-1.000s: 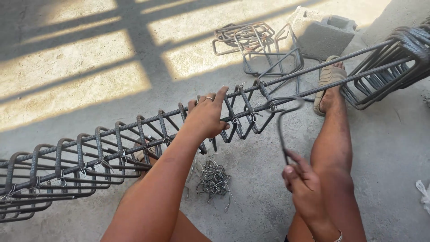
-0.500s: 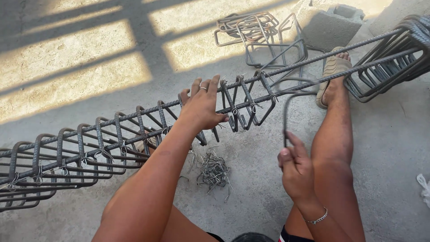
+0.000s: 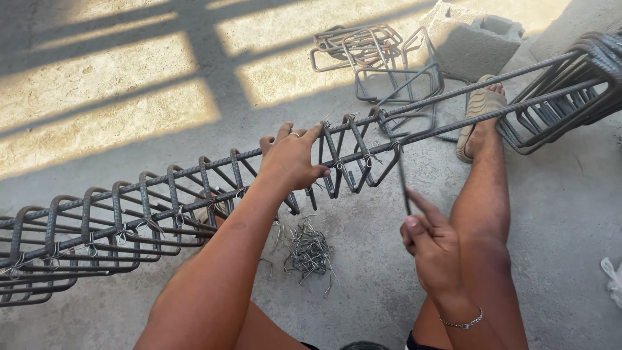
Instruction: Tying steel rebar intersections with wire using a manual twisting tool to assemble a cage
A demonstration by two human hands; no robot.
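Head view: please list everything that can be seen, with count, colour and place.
rebar cage: one, dark grey, long, running from lower left to upper right
loose stirrups: a pile, count unclear, grey, on the floor at the top
concrete block: one, grey, top right
tie wires: a bundle, grey, on the floor under the cage
hook tool: one, dark, thin, from the right hand up to the cage
floor: concrete, grey, sunlit patches upper left
sandal: one, tan, on the foot beside the cage
bracelet: one, silver, right wrist
left hand: grip on the cage's top bar
right hand: grip on the hook tool
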